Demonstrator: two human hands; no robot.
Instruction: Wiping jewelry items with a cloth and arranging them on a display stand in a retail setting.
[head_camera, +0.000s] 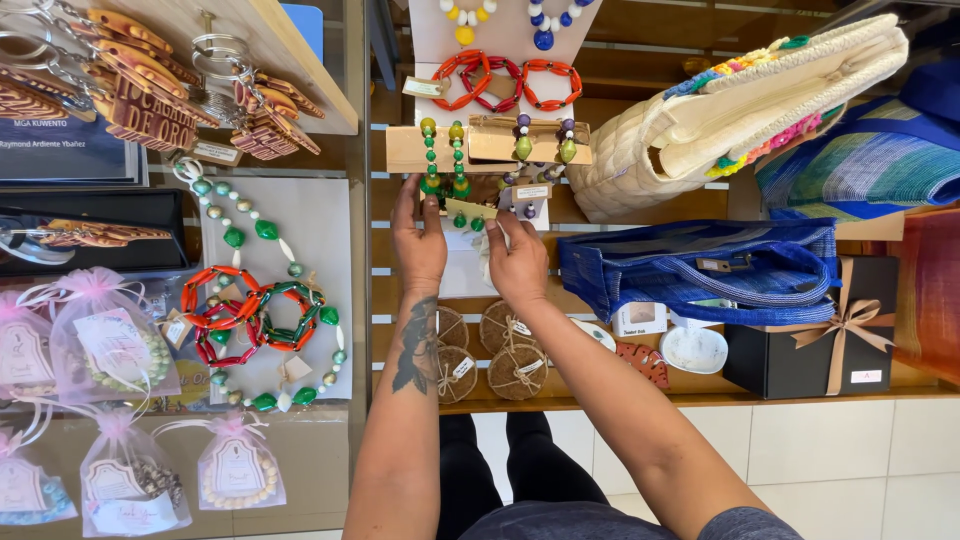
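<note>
My left hand (418, 240) reaches up to a tan card holder (440, 148) on the slatted wall, its fingers pinching a green beaded bracelet (432, 160) that hangs from it. My right hand (519, 260) is beside it, fingertips on a small yellowish tag (470, 210) with green beads under the holder. A second strand of green and purple beads (543, 140) hangs on the holder's right side. Orange bracelets (505, 80) sit on a white card just above.
A cream woven bag (740, 110) and a blue fabric bag (700, 270) hang to the right, above a black gift box with ribbon (810, 345). Round woven coasters (500, 350) lie on the wooden shelf. Left: bead necklaces on a board (260, 300), pink pouches (110, 345), wooden keychains (150, 90).
</note>
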